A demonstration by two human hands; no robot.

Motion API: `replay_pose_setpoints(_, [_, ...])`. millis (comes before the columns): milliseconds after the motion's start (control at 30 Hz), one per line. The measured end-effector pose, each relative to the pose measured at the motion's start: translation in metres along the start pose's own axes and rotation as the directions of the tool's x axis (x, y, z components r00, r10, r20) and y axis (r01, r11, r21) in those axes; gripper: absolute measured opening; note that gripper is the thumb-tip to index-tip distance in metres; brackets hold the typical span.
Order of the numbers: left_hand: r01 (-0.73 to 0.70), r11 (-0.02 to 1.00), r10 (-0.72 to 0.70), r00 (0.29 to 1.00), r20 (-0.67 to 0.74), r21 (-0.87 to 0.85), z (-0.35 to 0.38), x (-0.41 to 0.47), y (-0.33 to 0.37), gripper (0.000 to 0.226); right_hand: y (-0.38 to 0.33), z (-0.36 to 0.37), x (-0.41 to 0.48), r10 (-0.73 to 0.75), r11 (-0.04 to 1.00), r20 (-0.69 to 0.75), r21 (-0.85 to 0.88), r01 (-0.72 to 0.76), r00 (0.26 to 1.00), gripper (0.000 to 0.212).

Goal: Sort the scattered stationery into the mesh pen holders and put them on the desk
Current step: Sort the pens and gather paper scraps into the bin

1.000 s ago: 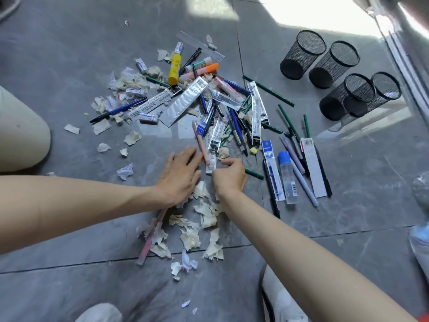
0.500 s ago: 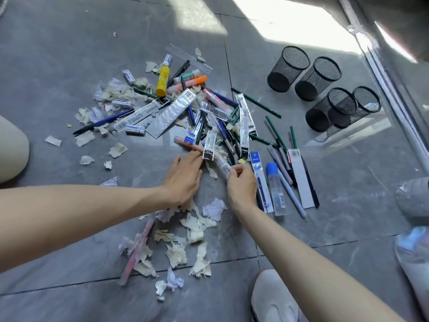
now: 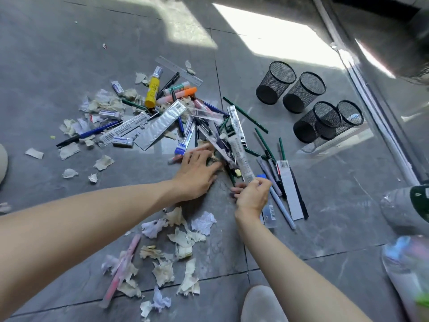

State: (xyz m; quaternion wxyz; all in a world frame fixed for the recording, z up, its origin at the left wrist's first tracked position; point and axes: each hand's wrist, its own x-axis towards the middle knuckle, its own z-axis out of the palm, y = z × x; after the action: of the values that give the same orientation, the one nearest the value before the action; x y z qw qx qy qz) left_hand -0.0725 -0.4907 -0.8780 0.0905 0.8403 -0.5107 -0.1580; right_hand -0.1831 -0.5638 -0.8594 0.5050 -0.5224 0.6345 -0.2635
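Head view: grey polished stone-tile floor (image 3: 69, 54) with dark grout lines, bright sun patch at 12–1 o'clock, metal door track (image 3: 383, 126) running along the 2–3 o'clock edge. Pile of scattered stationery (image 3: 185, 126) at frame centre toward 11 o'clock: yellow glue stick (image 3: 152, 92), orange highlighter (image 3: 183, 92), blue ballpoint pen (image 3: 92, 133), clear plastic ruler (image 3: 178, 70), silver foil refill packets (image 3: 160, 125), dark green pencils (image 3: 246, 115). Torn beige and white paper scraps (image 3: 181, 240) spread from 9 o'clock down to 6 o'clock, with a pink pen (image 3: 120, 270) lying among them at 7 o'clock. Four black mesh pen holders (image 3: 276, 82) at 1–2 o'clock, well apart from the pile; two upright-ish, two tipped and touching each other. All look empty. Grey shoe toe (image 3: 262, 305) at 6 o'clock; crinkled clear plastic bag (image 3: 408, 275) at 4 o'clock.

Left hand (image 3: 197, 175) flat, fingers spread open, palm down on the near edge of the pile, pressing pens and packets; grips nothing that I can see. Right hand (image 3: 253, 194) closed, thumb and fingers pinched on the near end of a long white printed refill packet (image 3: 240, 149), which slants up toward 12 o'clock over the pile. Hands just beside each other, not touching.
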Motion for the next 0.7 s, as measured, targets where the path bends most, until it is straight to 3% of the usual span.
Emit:
replay_pose_setpoints(100, [-0.07, 0.986, 0.088, 0.99, -0.112, 0.149, -0.005, 0.001, 0.002, 0.03, -0.007, -0.008, 0.004, 0.045, 0.996, -0.14, 0.078, -0.035, 0.989, 0.011])
replay_pose_setpoints(200, [-0.121, 0.975, 0.137, 0.987, -0.078, 0.186, -0.014, -0.004, 0.0, 0.027, -0.01, -0.013, 0.004, -0.136, 0.985, -0.195, -0.134, 0.111, 0.971, 0.03])
replay_pose_setpoints(300, [-0.166, 0.975, 0.182, 0.978, -0.102, 0.148, -0.014, -0.013, -0.004, 0.021, -0.008, -0.015, 0.008, -0.408, 0.77, -0.064, -0.56, 0.306, 0.911, 0.051])
replay_pose_setpoints(367, [-0.22, 0.97, 0.233, 0.961, -0.146, 0.099, -0.009, -0.022, -0.01, 0.022, -0.006, -0.012, 0.012, -0.436, 0.605, 0.078, -0.712, 0.356, 0.896, 0.039])
replay_pose_setpoints(467, [-0.26, 0.965, 0.251, 0.948, -0.198, -0.019, 0.004, -0.037, -0.02, 0.023, -0.004, -0.01, 0.022, -0.384, 0.504, 0.221, -0.764, 0.404, 0.896, 0.025])
replay_pose_setpoints(567, [-0.281, 0.956, 0.266, 0.952, -0.15, -0.083, 0.014, -0.054, -0.027, 0.035, -0.003, -0.009, 0.031, -0.401, 0.445, 0.311, -0.756, 0.48, 0.862, 0.023])
replay_pose_setpoints(700, [-0.359, 0.926, 0.343, 0.928, -0.143, -0.113, 0.02, -0.075, -0.019, 0.014, -0.003, -0.008, 0.042, -0.425, 0.374, 0.387, -0.748, 0.549, 0.818, 0.021])
